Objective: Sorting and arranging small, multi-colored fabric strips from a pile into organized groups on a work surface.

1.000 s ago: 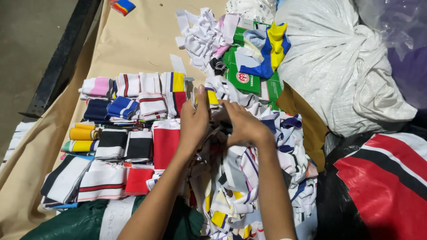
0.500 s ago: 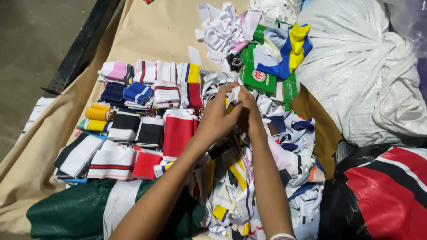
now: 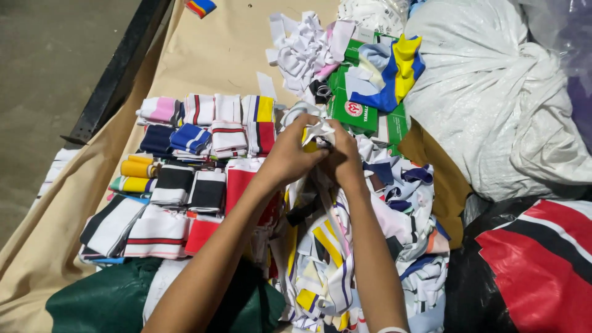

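We see a small white fabric strip [image 3: 319, 131] pinched between both hands just above the middle of the view, its crumpled end sticking up past the fingertips. The left hand [image 3: 290, 154] is closed on it from nine o'clock, and the right hand [image 3: 344, 159] is curled shut on it from three o'clock, the two hands touching each other.

Directly under the hands, toward six o'clock, we find a loose heap of striped cloth pieces [image 3: 345, 246] in white, yellow, navy and black. At nine o'clock lie rows of folded striped bundles [image 3: 185, 172] in pink, blue, yellow, black and red, set side by side on a tan cloth [image 3: 203, 55].

At twelve o'clock sits a pile of white scraps [image 3: 302, 49], and just beside it, toward one o'clock, a green box [image 3: 351, 111] with a blue and yellow piece [image 3: 394, 68] draped over it. At two o'clock rests a big white sack [image 3: 493, 105]. At four o'clock we see a red, black and white bag [image 3: 542, 265]; at seven o'clock, a dark green sheet [image 3: 105, 302].
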